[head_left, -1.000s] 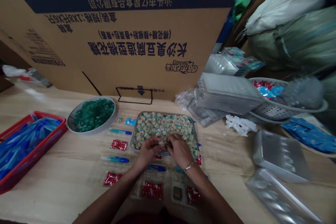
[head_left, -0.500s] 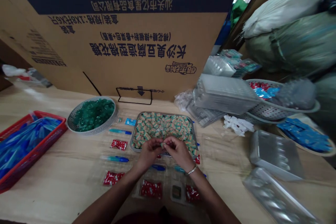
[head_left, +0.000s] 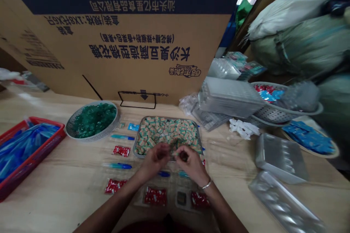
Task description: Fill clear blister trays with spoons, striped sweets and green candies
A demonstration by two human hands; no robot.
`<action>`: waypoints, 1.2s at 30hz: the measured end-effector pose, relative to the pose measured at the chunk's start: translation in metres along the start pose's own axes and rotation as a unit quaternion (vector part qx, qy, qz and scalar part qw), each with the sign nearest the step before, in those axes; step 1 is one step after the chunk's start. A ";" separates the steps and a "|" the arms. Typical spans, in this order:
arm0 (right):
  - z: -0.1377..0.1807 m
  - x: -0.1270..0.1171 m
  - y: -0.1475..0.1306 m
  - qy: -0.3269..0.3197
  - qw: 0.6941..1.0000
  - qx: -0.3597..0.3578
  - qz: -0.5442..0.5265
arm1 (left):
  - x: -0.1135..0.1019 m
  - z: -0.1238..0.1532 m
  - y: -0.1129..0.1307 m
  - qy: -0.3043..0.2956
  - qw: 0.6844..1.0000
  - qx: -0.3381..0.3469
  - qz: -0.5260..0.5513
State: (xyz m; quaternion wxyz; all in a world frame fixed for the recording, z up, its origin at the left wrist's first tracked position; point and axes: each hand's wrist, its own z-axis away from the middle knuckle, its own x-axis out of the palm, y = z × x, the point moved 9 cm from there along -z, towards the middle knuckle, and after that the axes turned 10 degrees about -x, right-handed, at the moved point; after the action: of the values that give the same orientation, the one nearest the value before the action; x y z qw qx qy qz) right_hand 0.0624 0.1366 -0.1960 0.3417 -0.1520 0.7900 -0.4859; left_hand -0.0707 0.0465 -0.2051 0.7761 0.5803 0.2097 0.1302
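Observation:
Both hands hover over the near edge of a metal tray (head_left: 134,149) heaped with small tan-and-green pieces (head_left: 164,131). My left hand (head_left: 156,159) has curled fingers, blurred by motion; whether they grip anything is unclear. Facing it, my right hand (head_left: 191,162) pinches thumb and fingers together around something small and greenish, too blurred to name. Below the hands, clear plastic packaging lies on the table with red packets (head_left: 155,196), blue pen-shaped items (head_left: 120,166) and a small square container (head_left: 181,198) in it.
On the left are a red basket (head_left: 61,131) of blue items and a white basket (head_left: 117,118) of green packets. A large cardboard box (head_left: 136,72) stands behind. Stacked clear trays (head_left: 229,96), a grey basket (head_left: 276,113) and clear plastic shells (head_left: 281,158) occupy the right.
My hands, close together at the fingertips before, now have a small gap between them. My left hand's fingers are more blurred. The whole view has shifted slightly.

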 end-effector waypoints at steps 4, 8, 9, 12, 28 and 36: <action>0.000 -0.065 0.044 0.141 0.988 0.057 0.035 | -0.067 -0.015 0.024 0.218 0.902 0.049 -0.369; -0.003 -0.084 0.079 0.164 0.981 0.102 0.038 | -0.089 -0.033 0.011 0.224 0.826 -0.013 -0.517; -0.003 -0.082 0.084 0.162 0.980 0.111 0.033 | -0.089 -0.034 0.007 0.220 0.829 -0.019 -0.513; -0.001 -0.073 0.089 0.167 0.978 0.127 0.016 | -0.090 -0.033 -0.002 0.248 0.850 -0.034 -0.463; -0.076 -0.050 0.085 0.162 0.978 0.133 -0.016 | -0.132 -0.065 0.019 0.346 0.838 -0.045 -0.420; -0.067 -0.056 0.088 0.141 0.983 0.116 0.004 | -0.134 -0.076 -0.004 0.322 0.842 -0.057 -0.430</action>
State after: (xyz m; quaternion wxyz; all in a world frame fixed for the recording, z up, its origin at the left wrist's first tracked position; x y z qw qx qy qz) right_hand 0.0644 0.2553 -0.2313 0.2439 -0.0379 0.7689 -0.5898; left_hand -0.2249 0.0504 -0.2036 0.6748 0.3116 0.6685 -0.0250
